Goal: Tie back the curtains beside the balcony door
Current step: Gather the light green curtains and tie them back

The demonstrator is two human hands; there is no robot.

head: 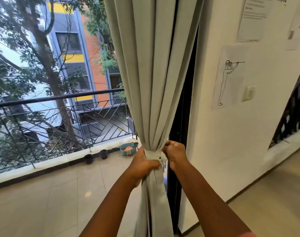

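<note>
A pale grey-green curtain (151, 74) hangs gathered into folds beside the black frame of the balcony door (181, 127). A matching fabric tie-back band (152, 155) is wrapped round the bunched cloth at waist height. My left hand (144, 162) grips the curtain just at and below the band from the left. My right hand (175, 155) is curled round the band's end on the right side, next to the door frame. Below the band the curtain falls in a narrow bundle between my forearms.
A white wall (231, 134) with taped paper sheets and a light switch (248, 94) stands to the right. Beyond the glass lies a tiled balcony with a black railing (60, 117), two dark pots (96, 156) and a teal basket (127, 148).
</note>
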